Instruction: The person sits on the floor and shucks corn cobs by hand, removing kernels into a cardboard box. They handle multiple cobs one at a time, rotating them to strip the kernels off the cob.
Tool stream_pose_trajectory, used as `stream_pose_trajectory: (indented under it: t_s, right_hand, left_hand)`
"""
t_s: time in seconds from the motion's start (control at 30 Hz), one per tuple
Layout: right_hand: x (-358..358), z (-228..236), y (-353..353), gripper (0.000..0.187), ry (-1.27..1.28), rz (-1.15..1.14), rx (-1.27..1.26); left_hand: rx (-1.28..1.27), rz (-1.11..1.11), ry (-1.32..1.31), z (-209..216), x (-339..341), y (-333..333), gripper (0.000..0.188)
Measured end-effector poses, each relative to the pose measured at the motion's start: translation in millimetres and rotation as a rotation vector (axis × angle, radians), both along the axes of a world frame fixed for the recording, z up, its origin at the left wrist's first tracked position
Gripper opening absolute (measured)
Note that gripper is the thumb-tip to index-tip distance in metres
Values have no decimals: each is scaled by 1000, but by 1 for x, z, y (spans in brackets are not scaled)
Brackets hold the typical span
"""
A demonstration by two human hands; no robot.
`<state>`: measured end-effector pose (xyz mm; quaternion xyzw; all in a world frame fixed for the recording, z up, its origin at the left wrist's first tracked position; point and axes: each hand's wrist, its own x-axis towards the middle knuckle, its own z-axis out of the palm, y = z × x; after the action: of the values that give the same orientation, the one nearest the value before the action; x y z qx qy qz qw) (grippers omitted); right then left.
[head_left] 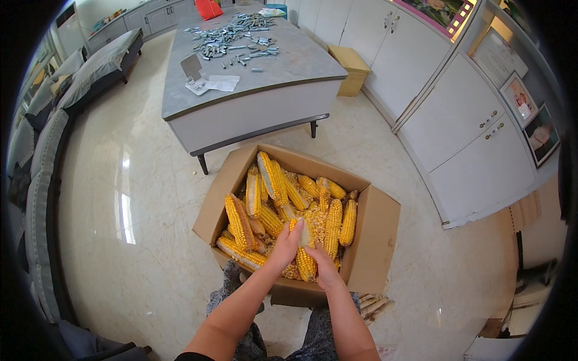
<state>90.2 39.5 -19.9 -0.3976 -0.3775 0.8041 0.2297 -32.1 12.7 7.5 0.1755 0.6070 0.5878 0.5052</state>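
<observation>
Both my hands are closed around one ear of corn [306,265] over the cardboard box [374,237]. A pale, bare strip shows on its upper part, and yellow kernels cover the lower end. My left hand [288,243] grips the upper left side, while my right hand [326,266] wraps the right side lower down. Around them in the box lie several more ears, among them a long one [273,180], a partly bare one [239,222] and one at the right [348,222]. Loose kernels [316,224] lie between the ears.
Beyond the box stands a grey-topped table [277,75] with a heap of metal bolt-like pieces [232,36] and a red bag [208,8]. Stripped cobs [374,305] lie on the floor by the box's near right corner. White cabinets [475,150] line the right, a sofa [45,180] the left.
</observation>
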Motion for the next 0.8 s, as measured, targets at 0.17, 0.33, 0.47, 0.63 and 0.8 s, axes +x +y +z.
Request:
stream_pose_trajectory:
  t_s: [0.17, 0.33, 0.47, 0.63, 0.8]
  right_hand:
    - [-7, 10, -8, 45, -102, 2, 173]
    - [-11, 7, -11, 50, -210, -89, 207]
    - [-7, -9, 2, 49, -102, -229, -186]
    - [0, 10, 2, 37, 149, -80, -338]
    - [1, 16, 2, 30, 194, -70, -341]
  left_hand:
    - [96, 2, 191, -21, 1, -1, 47]
    - [85, -44, 297, -31, 4, -1, 48]
    - [39, 48, 115, -8, 9, 2, 51]
    - [80, 32, -101, -28, -4, 3, 52]
    - [49, -65, 51, -24, -4, 0, 52]
